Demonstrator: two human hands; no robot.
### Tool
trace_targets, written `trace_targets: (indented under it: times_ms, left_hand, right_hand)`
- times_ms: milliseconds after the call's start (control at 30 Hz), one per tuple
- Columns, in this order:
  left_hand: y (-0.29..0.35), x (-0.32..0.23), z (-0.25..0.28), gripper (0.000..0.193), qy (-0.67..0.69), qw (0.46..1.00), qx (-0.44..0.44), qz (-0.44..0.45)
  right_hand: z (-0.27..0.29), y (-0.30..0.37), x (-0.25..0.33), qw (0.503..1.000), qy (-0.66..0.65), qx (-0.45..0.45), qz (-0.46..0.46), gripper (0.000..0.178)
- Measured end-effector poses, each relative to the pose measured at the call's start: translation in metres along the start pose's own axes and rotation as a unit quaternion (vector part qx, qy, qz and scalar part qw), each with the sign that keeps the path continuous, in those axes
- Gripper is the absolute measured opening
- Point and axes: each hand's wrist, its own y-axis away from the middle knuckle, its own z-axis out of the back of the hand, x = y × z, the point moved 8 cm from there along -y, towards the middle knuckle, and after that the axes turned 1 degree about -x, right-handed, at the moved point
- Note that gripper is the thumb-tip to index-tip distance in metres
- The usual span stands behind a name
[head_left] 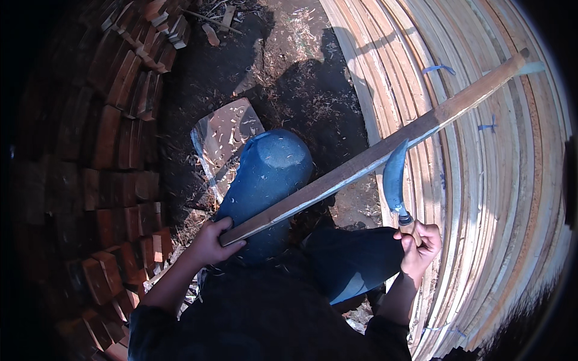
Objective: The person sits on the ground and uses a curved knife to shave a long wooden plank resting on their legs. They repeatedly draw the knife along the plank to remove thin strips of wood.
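Note:
My left hand [211, 243] is closed around the near end of a long wooden batten [361, 162]. The batten slants up to the far right, passing over my raised knee [274, 159] and above the pale boards on the right. Its upper face is dark brown, and a lighter strip runs along the lower edge. In my right hand [422, 245] is a curved knife [394, 180], gripped by its short wooden handle. The blade points away from me, with its tip close to the batten's lower edge; whether they touch I cannot tell.
Long pale boards [475, 180] lie stacked on the right, with bits of blue tie [438, 69] among them. Reddish-brown timber ends [114, 198] are piled on the left. A flat slab [226, 129] strewn with shavings lies on the dark ground beside my knee.

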Motion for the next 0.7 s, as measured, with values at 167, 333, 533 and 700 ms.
trace_targets:
  times_ms: [167,333,533,700]
  left_hand:
    - [0.000,0.002,0.000,0.034,0.004,1.000,0.003,0.015]
    - [-0.003,-0.004,0.000,0.033,-0.011,1.000,0.005,-0.006]
    - [-0.002,-0.001,-0.001,0.034,-0.016,1.000,0.009,0.006]
    - [0.001,-0.003,-0.001,0.034,-0.007,1.000,0.012,0.022]
  right_hand:
    - [-0.009,0.009,-0.018,0.970,0.186,0.149,-0.046,0.029]
    - [-0.009,-0.007,-0.005,0.998,0.016,0.051,-0.018,0.031]
    - [0.004,-0.006,-0.009,0.994,-0.101,-0.033,-0.020,0.036]
    - [-0.005,0.013,-0.019,0.967,0.210,0.141,-0.035,0.033]
